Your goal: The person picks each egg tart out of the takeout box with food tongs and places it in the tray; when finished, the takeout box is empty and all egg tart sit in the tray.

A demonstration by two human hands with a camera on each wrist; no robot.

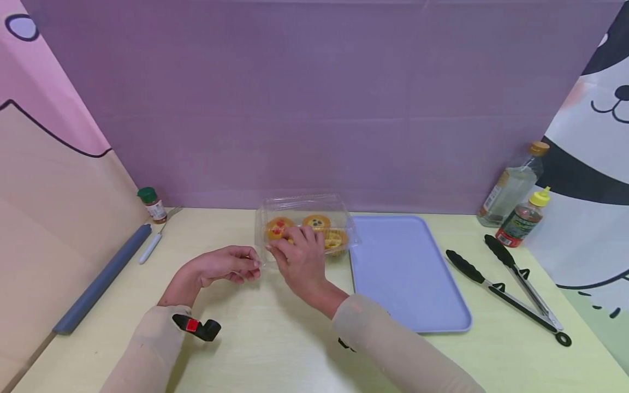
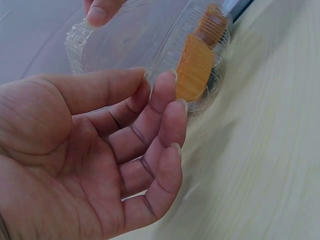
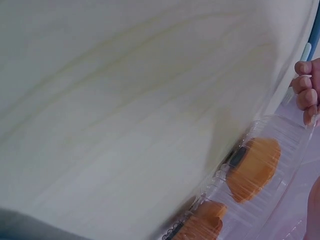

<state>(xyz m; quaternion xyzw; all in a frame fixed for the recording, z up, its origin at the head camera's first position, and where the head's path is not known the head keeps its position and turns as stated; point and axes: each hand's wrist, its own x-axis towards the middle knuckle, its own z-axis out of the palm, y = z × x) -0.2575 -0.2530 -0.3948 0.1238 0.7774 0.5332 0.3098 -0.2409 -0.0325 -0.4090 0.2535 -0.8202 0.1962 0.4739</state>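
A clear plastic clamshell box (image 1: 300,203) stands at the back middle of the table. Inside are small round pastries with orange fluted sides; one has a red topping (image 1: 278,226), another dark spots (image 1: 316,221), and a yellowish one (image 1: 336,240) sits nearest the tray. My left hand (image 1: 228,266) pinches the box's front left corner between thumb and index finger, the other fingers loosely bent. Over the box's front edge my right hand (image 1: 304,265) curls its fingers and grips the lid's rim, its thumb (image 2: 98,16) against the plastic. It hides part of the pastries.
Right of the box lies a lavender tray (image 1: 405,273). Black-handled tongs (image 1: 516,292), a sauce bottle (image 1: 522,219) and a clear bottle (image 1: 513,185) are farther right. At left are a spice jar (image 1: 154,206), a white-handled fork (image 1: 150,248) and a blue roll (image 1: 104,278).
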